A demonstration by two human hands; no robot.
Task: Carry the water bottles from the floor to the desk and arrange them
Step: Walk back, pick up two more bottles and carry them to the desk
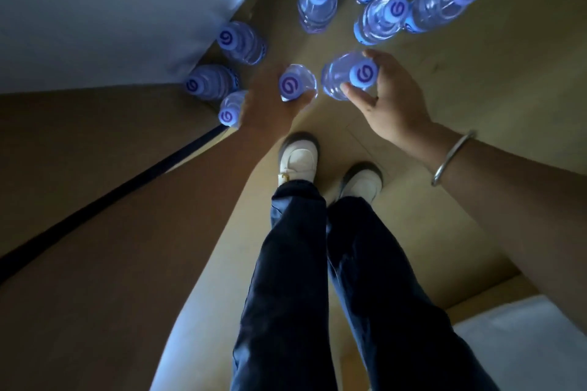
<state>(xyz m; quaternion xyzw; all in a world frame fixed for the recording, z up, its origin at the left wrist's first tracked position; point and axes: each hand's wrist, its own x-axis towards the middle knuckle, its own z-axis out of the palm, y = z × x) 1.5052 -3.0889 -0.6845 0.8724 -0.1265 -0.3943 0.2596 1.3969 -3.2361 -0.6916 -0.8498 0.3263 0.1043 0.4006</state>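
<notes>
Trousers (317,279), dark blue, fill the bottom of the view, and beyond them stand two white shoes (300,159) on the tan floor (476,79). The left shoe serves as landmark. Just beyond its toe the left hand (270,98) has its fingers curled round a water bottle (293,84), the bottle's pale blue cap with a purple swirl facing up. A second bottle (230,113) sits against the outer side of that hand; whether the hand grips it too I cannot tell. Right of the shoe and a little farther, the right hand (394,98), a metal bangle (451,157) on its wrist, has thumb and fingers curved about the neck of another bottle (349,74), touching it. Left of the shoe and farther off, two bottles (222,76) stand by the corner of a brown panel (95,168) edged with a dark strip, below a pale grey surface (95,9). Farthest from the shoe, five more bottles (381,19) stand upright in a loose cluster on the floor, caps up, some touching.
</notes>
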